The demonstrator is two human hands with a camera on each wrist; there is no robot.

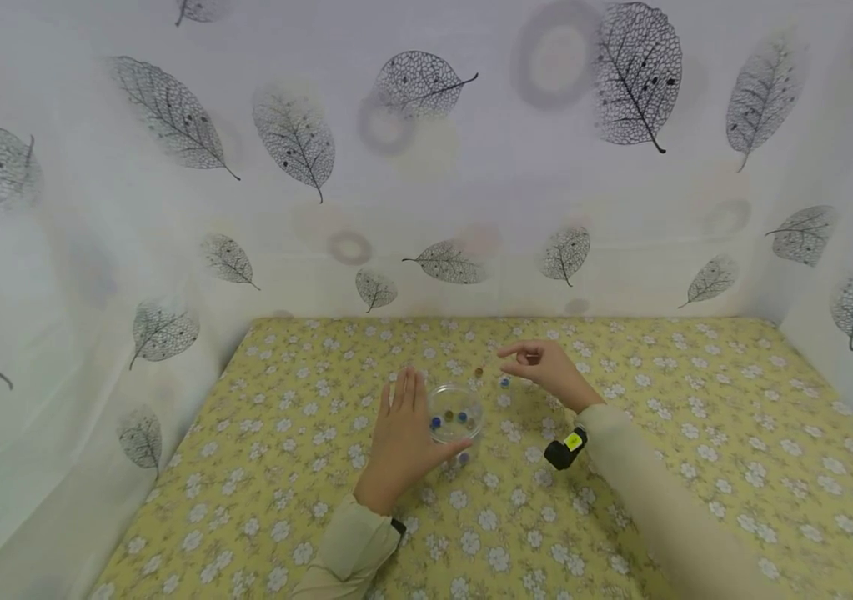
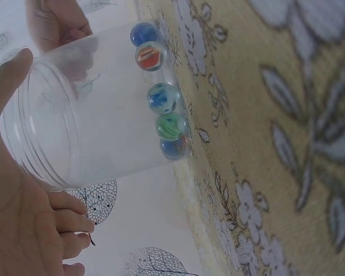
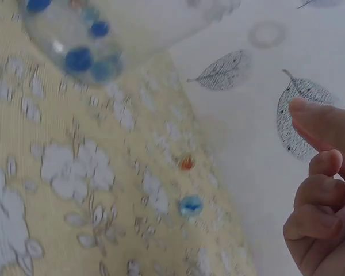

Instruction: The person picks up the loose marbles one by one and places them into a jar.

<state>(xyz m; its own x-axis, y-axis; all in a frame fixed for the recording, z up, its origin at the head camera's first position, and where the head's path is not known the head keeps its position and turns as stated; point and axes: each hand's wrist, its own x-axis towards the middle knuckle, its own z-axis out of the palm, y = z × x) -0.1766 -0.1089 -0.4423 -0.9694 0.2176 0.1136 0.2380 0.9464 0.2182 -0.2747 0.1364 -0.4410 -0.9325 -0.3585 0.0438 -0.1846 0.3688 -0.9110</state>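
A clear plastic jar stands upright on the cloth, with several marbles lying on its bottom; blue, green and red-orange ones show through its wall in the left wrist view. My left hand rests against the jar's left side, fingers straight and thumb spread along the near side. Beyond the jar to the right, my right hand hovers above the cloth, index finger extended and the other fingers loosely bent, nothing visible in it. An orange marble and a blue marble lie on the cloth near that hand.
A yellow floral cloth covers the table. White sheeting printed with dark leaves hangs behind and at both sides. A small bluish round thing shows just in front of the jar; whether inside or outside, I cannot tell.
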